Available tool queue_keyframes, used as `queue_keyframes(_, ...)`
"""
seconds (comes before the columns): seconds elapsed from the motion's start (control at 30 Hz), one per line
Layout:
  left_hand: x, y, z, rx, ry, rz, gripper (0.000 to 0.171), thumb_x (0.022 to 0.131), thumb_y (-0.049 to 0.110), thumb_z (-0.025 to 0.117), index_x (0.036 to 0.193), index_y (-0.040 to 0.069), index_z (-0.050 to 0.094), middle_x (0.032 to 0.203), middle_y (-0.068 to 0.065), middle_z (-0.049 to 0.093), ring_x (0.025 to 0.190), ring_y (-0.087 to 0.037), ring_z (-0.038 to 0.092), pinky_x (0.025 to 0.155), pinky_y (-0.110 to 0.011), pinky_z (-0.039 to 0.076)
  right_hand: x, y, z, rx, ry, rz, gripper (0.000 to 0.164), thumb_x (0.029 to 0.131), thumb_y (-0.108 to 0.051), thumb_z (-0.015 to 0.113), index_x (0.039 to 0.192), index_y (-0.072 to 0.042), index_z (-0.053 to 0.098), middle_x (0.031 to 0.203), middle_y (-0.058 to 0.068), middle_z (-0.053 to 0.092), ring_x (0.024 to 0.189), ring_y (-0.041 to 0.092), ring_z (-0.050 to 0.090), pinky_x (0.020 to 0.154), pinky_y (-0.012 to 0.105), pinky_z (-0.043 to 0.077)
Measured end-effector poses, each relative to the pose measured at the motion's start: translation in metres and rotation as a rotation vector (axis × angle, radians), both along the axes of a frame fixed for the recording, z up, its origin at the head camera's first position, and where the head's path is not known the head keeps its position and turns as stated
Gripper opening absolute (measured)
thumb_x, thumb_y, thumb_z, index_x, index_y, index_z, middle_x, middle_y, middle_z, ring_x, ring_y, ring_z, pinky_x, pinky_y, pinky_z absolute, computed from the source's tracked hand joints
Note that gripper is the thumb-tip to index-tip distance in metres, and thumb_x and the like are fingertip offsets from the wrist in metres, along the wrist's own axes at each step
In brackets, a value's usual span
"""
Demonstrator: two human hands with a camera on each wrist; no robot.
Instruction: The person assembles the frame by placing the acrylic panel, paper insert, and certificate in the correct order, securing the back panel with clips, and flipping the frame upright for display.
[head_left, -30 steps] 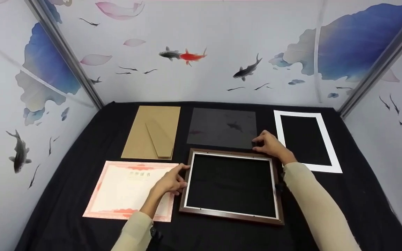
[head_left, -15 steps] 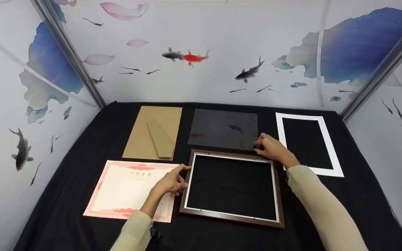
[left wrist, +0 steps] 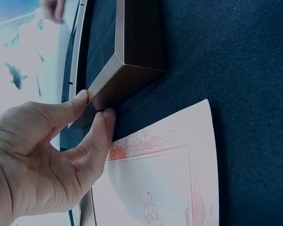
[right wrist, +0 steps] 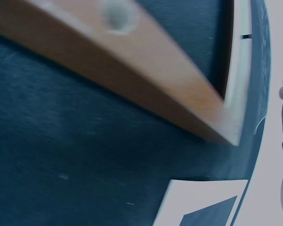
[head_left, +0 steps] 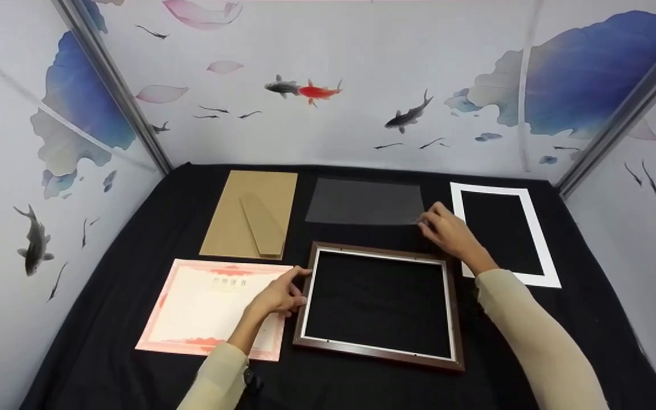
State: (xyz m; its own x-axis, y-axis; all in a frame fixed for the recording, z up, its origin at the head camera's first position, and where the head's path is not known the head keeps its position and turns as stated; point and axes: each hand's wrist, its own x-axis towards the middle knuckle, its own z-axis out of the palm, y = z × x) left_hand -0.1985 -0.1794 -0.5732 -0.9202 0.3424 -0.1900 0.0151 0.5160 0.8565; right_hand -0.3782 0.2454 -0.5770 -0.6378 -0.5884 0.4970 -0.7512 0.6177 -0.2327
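My right hand [head_left: 447, 229] pinches the near right corner of a clear plastic sheet [head_left: 365, 202], whose near edge is lifted. On the left side rail of a brown picture frame [head_left: 382, 357] with a silvery inner lip, my left hand [head_left: 274, 296] holds with thumb and fingertips. The frame lies flat, showing black cloth through its opening. In the left wrist view, the left hand [left wrist: 52, 155] has its fingertips right at the frame's outer side [left wrist: 141, 37]. Beneath that hand lies a certificate [head_left: 203, 307] with a pink-red border, partly covered by it.
A tan backing board [head_left: 222, 228] with a stand leg lies at the back left. At the right is a white mat border [head_left: 533, 239], partly behind my right forearm. Black cloth [head_left: 134, 381] covers the table, and printed white panels [head_left: 328, 131] enclose it.
The sheet's near edge has come up off the cloth, and its fish reflections have vanished. My right hand has risen slightly with the corner. The left hand and picture frame have stayed put.
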Motion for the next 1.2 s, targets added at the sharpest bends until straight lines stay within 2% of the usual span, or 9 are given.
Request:
queue_keyframes(0.2,0.003,-0.001,0.000,-0.014,0.024,-0.014,0.062,0.090,-0.008,0.070,0.146,0.005,0.047,0.080,-0.010,0.064,0.064,-0.028,0.066,0.050,-0.039,0.056,-0.010,-0.010,0.044,-0.204,0.184,-0.085,0.007,0.094,-0.002,0.068,0.099,0.003,0.066,0.096,0.016,0.052,0.064,0.034,0.058,0.052,0.047,0.050)
queue_keyframes(0.3,0.004,-0.001,0.000,-0.023,0.048,-0.024,0.061,0.091,-0.008,0.070,0.146,0.005,0.047,0.081,-0.010,0.065,0.064,-0.028,0.067,0.050,-0.037,0.055,-0.014,-0.014,0.076,-0.356,0.213,-0.135,0.008,0.095,-0.001,0.066,0.095,0.006,0.064,0.092,0.019,0.052,0.069,0.033,0.057,0.058,0.044,0.049)
queue_keyframes(0.4,0.003,-0.001,0.000,-0.046,0.090,-0.026,0.062,0.091,-0.006,0.071,0.146,0.004,0.047,0.080,-0.009,0.066,0.061,-0.026,0.066,0.048,-0.032,0.053,-0.013,-0.010,0.108,-0.525,0.209,-0.175,0.011,0.095,0.002,0.064,0.089,0.010,0.062,0.086,0.019,0.051,0.072,0.025,0.052,0.065,0.032,0.044)
queue_keyframes(0.5,0.002,0.000,0.002,-0.088,0.127,-0.010,0.062,0.090,-0.005,0.072,0.146,0.005,0.048,0.078,-0.007,0.066,0.056,-0.018,0.062,0.047,-0.027,0.048,0.002,-0.001,0.136,-0.674,0.210,-0.204,0.012,0.094,0.007,0.064,0.084,0.014,0.062,0.081,0.015,0.049,0.072,0.015,0.046,0.066,0.023,0.036)
queue_keyframes(0.67,0.001,0.003,0.005,-0.158,0.127,0.026,0.063,0.088,-0.003,0.075,0.145,0.007,0.050,0.078,-0.004,0.066,0.051,-0.010,0.055,0.046,-0.025,0.043,0.055,0.005,0.175,-0.838,0.199,-0.248,0.011,0.091,0.011,0.063,0.083,0.019,0.062,0.078,0.009,0.048,0.071,0.010,0.044,0.064,0.020,0.033)
queue_keyframes(0.77,0.000,0.006,0.004,-0.194,0.105,0.036,0.065,0.088,-0.001,0.076,0.146,0.010,0.049,0.077,-0.002,0.066,0.051,-0.008,0.053,0.046,-0.024,0.041,0.080,0.010,0.182,-0.940,0.176,-0.297,0.015,0.092,0.008,0.063,0.084,0.020,0.063,0.078,0.004,0.050,0.069,0.008,0.045,0.062,0.019,0.033)
queue_keyframes(0.9,0.001,0.006,0.004,-0.228,0.114,0.048,0.065,0.088,0.001,0.077,0.145,0.012,0.049,0.075,-0.001,0.066,0.052,-0.009,0.053,0.045,-0.024,0.038,0.099,0.014,0.180,-1.087,0.151,-0.318,0.019,0.095,0.005,0.062,0.084,0.021,0.062,0.080,0.002,0.056,0.067,0.007,0.048,0.061,0.018,0.037)
queue_keyframes(1.1,0.007,0.007,0.004,-0.260,0.175,0.107,0.064,0.083,0.003,0.082,0.140,0.010,0.054,0.082,-0.005,0.068,0.064,-0.018,0.059,0.056,-0.038,0.047,0.114,0.015,0.173,-1.246,0.085,-0.251,0.019,0.095,0.007,0.063,0.081,0.020,0.062,0.082,0.006,0.063,0.071,0.011,0.056,0.065,0.019,0.045)
queue_keyframes(1.2,0.008,0.009,0.005,-0.280,0.215,0.143,0.066,0.080,0.007,0.087,0.138,0.008,0.056,0.090,-0.008,0.067,0.075,-0.023,0.062,0.064,-0.046,0.051,0.118,0.014,0.172,-1.294,0.066,-0.243,0.020,0.094,0.006,0.063,0.081,0.021,0.061,0.080,0.005,0.062,0.068,0.011,0.054,0.063,0.019,0.042)
